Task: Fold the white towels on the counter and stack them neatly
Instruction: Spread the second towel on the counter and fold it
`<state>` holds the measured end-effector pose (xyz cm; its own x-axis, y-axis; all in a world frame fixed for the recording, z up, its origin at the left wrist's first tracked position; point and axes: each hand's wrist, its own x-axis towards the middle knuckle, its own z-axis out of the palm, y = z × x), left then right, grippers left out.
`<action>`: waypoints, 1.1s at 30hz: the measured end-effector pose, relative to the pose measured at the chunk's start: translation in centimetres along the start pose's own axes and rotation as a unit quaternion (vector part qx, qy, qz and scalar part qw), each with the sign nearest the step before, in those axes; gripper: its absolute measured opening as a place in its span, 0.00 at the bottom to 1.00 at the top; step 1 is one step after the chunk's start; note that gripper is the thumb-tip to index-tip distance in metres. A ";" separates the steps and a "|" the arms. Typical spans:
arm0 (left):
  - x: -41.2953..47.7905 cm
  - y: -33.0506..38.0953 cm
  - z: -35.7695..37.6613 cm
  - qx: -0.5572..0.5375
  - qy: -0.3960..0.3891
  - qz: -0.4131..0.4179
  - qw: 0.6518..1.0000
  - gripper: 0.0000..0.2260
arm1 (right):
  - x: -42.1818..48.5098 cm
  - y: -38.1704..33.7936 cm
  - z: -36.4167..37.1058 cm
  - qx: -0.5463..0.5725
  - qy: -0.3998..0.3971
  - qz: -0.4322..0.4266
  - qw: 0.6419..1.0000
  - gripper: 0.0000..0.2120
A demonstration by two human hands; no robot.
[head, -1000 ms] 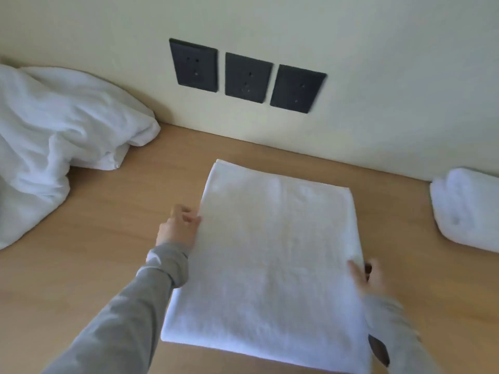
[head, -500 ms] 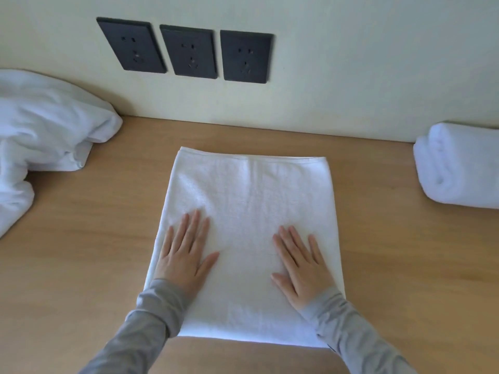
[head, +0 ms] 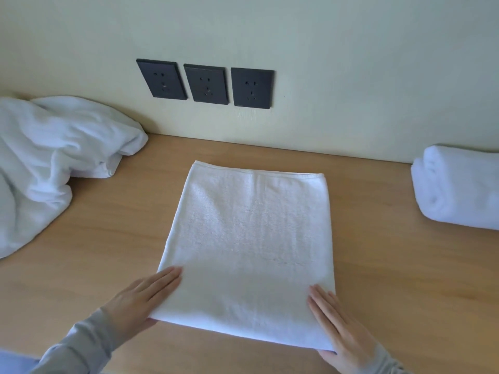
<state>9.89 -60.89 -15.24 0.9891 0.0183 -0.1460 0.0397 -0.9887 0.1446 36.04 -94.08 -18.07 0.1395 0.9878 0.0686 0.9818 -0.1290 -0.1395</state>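
Folded towel (head: 248,244) flat on counter (head: 113,220), dead centre. Left hand (head: 140,298) at its 7 o'clock corner, right hand (head: 340,327) at 5 o'clock; both flat, fingers straight and together, lying on the near corners, gripping nothing. Loose towel pile (head: 46,157) at 10 o'clock, apart. Rolled towel (head: 459,187) at 3 o'clock by the wall. Three dark sockets (head: 205,83) at 12 o'clock.

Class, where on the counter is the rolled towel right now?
In the head view, the rolled towel lies at the counter's far right, against the wall, right of the folded towel.
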 end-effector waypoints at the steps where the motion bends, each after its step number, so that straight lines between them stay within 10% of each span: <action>1: 0.2 -0.2 -0.4 0.014 0.003 0.018 1.000 0.42 | 0.0 0.0 -0.3 -0.003 0.024 -0.001 1.000 0.23; 7: 0.2 -1.2 -4.6 -0.102 0.070 -0.007 0.992 0.25 | 1.4 -0.6 -6.7 0.158 0.029 0.133 0.978 0.24; 13: 1.9 -4.6 -10.3 -0.442 0.074 -0.195 0.872 0.16 | 3.5 3.0 -10.9 0.488 0.097 0.346 0.795 0.18; 19: 11.2 -7.3 -9.2 -0.513 0.194 -0.353 0.758 0.08 | 12.2 5.4 -8.0 0.529 0.251 0.467 0.663 0.04; 33: 17.3 -11.2 -0.9 -0.402 0.122 -0.508 0.752 0.19 | 19.0 10.9 0.2 0.332 0.104 0.601 0.719 0.21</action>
<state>26.71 -49.35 -18.56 0.3825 0.8273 -0.4114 0.7685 -0.0377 0.6388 49.37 -76.73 -18.53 0.9206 0.1531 -0.3591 -0.1334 -0.7412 -0.6579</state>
